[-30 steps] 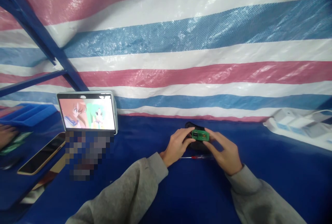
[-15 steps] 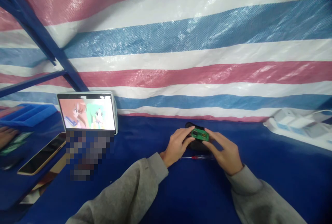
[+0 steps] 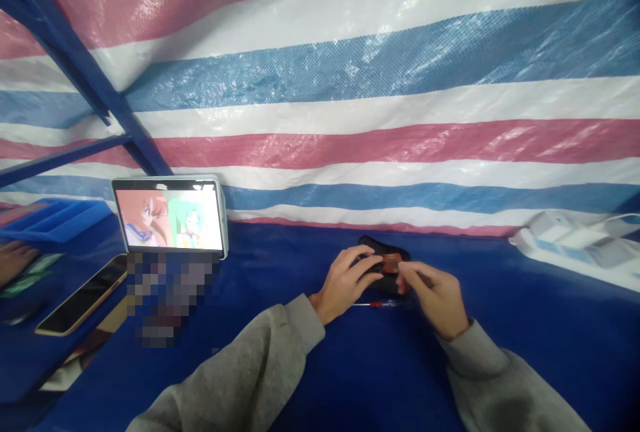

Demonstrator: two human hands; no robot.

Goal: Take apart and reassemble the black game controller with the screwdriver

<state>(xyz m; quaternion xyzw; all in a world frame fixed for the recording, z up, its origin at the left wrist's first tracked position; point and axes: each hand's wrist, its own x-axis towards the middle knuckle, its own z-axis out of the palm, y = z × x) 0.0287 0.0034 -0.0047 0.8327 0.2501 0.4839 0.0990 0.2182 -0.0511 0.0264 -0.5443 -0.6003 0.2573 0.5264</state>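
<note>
A small circuit board (image 3: 393,263) is between my two hands, its orange-brown face showing. My left hand (image 3: 347,280) has its thumb and fingers around the board's left end. At the right end, the fingertips of my right hand (image 3: 434,292) are pinched together on the board's edge. Just behind and beneath lies a black curved plastic shell (image 3: 384,244) on the blue table, partly covered by the board and my fingers. A thin screwdriver (image 3: 375,304) with a red and clear handle lies in front of the shell; my right hand is close to its handle end.
A tablet (image 3: 170,219) playing a cartoon stands at the left. Beside it lie a phone (image 3: 83,295) and a blue compartment tray (image 3: 55,219). Another person's hand (image 3: 15,262) shows at the far left edge. A white power strip (image 3: 575,252) with plugs is at the right.
The board has been turned over, from its green face to its orange-brown face. My right fingers have closed into a tighter pinch, and more of the black shell shows.
</note>
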